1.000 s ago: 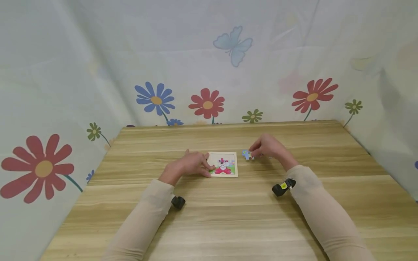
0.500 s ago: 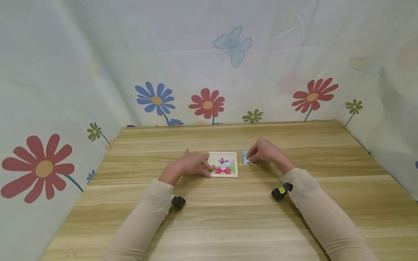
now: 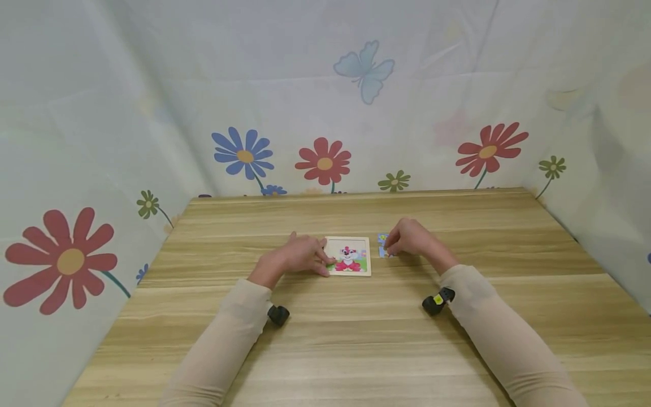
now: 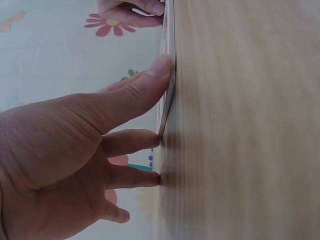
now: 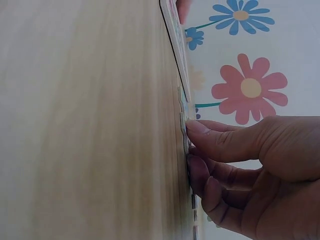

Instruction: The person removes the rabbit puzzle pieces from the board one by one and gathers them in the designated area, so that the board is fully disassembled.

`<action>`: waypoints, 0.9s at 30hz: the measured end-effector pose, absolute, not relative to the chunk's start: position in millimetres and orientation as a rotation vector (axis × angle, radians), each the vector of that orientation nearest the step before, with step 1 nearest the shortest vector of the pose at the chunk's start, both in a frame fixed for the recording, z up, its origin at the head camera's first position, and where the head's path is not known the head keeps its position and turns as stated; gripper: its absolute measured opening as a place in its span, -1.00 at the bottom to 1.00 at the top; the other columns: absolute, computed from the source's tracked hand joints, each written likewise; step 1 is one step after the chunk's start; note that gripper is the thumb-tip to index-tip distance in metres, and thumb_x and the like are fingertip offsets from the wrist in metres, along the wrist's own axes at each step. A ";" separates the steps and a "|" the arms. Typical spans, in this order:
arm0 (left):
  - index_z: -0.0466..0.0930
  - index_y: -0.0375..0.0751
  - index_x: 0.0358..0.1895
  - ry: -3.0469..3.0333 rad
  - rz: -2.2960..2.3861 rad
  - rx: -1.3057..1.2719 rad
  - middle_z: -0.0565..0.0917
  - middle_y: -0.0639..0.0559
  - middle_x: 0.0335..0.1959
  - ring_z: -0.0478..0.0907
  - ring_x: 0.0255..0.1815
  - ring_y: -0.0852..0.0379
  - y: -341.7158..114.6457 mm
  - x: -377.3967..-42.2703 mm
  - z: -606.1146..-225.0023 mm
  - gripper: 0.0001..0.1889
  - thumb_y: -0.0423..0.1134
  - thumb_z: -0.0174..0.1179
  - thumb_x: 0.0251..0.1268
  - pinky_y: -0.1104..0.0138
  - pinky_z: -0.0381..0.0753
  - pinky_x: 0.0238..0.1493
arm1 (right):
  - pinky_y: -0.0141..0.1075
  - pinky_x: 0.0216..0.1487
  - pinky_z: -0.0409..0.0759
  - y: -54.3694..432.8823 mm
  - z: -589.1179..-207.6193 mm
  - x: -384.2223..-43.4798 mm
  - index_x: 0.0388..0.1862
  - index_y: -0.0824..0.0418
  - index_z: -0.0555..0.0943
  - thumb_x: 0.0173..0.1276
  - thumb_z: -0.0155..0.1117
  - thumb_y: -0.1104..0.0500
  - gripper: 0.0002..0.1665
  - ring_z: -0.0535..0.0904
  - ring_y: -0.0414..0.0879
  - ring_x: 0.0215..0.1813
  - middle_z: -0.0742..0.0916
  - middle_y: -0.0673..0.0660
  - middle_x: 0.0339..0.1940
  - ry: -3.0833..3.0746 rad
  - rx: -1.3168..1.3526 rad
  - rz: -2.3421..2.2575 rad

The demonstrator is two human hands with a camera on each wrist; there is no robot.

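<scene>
Head view: bracing picture frame [image 3: 368, 257] on counter [image 3: 330, 339] with spread left hand [image 3: 296, 254]; pinching puzzle piece [image 3: 383, 251] just right of frame with right hand [image 3: 411, 237]. Judging best: holding frame steady, gripping edges, avoiding nudging adjoining piece [image 3: 382, 238].

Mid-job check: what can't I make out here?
Left side of the puzzle frame, head view: partly behind the left grip.
Puzzle pieces, head view: partly behind the right grip; printed details too small.
Same puzzle frame, right wrist view: far end cut off by top edge.
</scene>
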State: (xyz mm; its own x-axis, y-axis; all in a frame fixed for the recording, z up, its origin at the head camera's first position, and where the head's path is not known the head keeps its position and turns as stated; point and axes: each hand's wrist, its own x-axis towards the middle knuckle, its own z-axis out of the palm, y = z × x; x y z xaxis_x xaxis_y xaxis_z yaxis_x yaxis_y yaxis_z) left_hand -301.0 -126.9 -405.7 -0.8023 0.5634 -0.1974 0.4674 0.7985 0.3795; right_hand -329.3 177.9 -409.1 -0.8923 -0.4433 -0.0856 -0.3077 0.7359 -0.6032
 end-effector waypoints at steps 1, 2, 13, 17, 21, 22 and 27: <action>0.72 0.13 0.12 2.686 0.451 0.798 0.34 -0.14 0.46 0.17 0.54 -0.08 -126.8 -301.1 -405.8 -0.55 0.00 0.47 0.11 -0.39 -0.35 0.39 | -0.30 -0.26 0.60 178.1 -409.0 -328.9 -0.30 0.36 0.79 0.19 0.49 0.37 -0.91 0.61 -0.15 -0.35 0.79 0.12 -0.37 2.713 -0.598 -0.885; 0.72 0.13 0.13 2.688 0.448 0.809 0.37 -0.13 0.45 0.18 0.53 -0.06 -126.7 -301.4 -405.9 -0.55 0.01 0.47 0.11 -0.39 -0.34 0.39 | -0.31 -0.25 0.60 178.2 -408.9 -328.6 -0.31 0.36 0.79 0.19 0.49 0.37 -0.91 0.60 -0.15 -0.35 0.79 0.12 -0.37 2.712 -0.601 -0.885; 0.66 0.08 0.24 2.701 0.425 0.921 0.68 0.11 -0.20 0.48 -0.19 0.11 -126.8 -305.1 -407.2 -0.43 0.01 0.49 0.08 0.09 0.37 0.18 | -0.32 -0.27 0.55 178.0 -406.3 -326.7 -0.32 0.34 0.79 0.20 0.49 0.37 -0.94 0.58 -0.16 -0.36 0.79 0.10 -0.39 2.719 -0.638 -0.858; 0.65 0.04 0.23 2.703 0.391 0.933 0.54 0.19 -0.42 0.30 -0.41 0.17 -127.3 -305.7 -406.7 -0.42 0.01 0.49 0.07 0.32 0.32 -0.31 | -0.31 -0.24 0.57 177.1 -404.8 -326.9 -0.32 0.34 0.79 0.20 0.49 0.37 -0.93 0.59 -0.16 -0.34 0.80 0.11 -0.38 2.719 -0.647 -0.842; 0.67 0.02 0.18 2.693 0.402 0.912 0.65 0.05 -0.22 0.43 -0.30 0.14 -126.9 -304.4 -406.6 -0.47 -0.01 0.48 0.09 0.36 0.36 -0.32 | -0.27 -0.20 0.58 177.3 -404.9 -327.3 -0.25 0.36 0.78 0.23 0.45 0.37 -0.89 0.60 -0.13 -0.31 0.79 0.12 -0.36 2.712 -0.676 -0.822; 0.67 0.02 0.18 2.687 0.406 0.910 0.68 -0.04 -0.08 0.49 -0.19 0.10 -126.7 -303.9 -406.4 -0.48 -0.01 0.47 0.10 0.35 0.42 -0.22 | -0.27 -0.20 0.57 177.5 -404.6 -327.2 -0.23 0.37 0.78 0.25 0.43 0.38 -0.88 0.60 -0.13 -0.31 0.79 0.12 -0.36 2.716 -0.687 -0.815; 0.62 0.01 0.21 2.647 0.432 0.898 0.28 -0.19 0.50 0.24 0.48 -0.17 -126.1 -301.6 -405.4 -0.48 -0.05 0.44 0.15 0.07 0.24 0.43 | -0.25 -0.24 0.54 173.0 -399.7 -325.2 -0.16 0.39 0.76 0.30 0.32 0.40 -0.83 0.57 -0.10 -0.33 0.76 0.13 -0.37 2.755 -0.723 -0.823</action>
State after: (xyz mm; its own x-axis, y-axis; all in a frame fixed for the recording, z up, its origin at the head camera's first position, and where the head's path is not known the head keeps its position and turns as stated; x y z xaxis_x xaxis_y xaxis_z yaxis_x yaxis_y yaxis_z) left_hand -301.6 -126.1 -405.4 -0.7547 0.6268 -0.1938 0.5326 0.7578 0.3769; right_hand -325.2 173.0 -399.7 -0.8665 -0.4983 -0.0290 -0.4007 0.7291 -0.5549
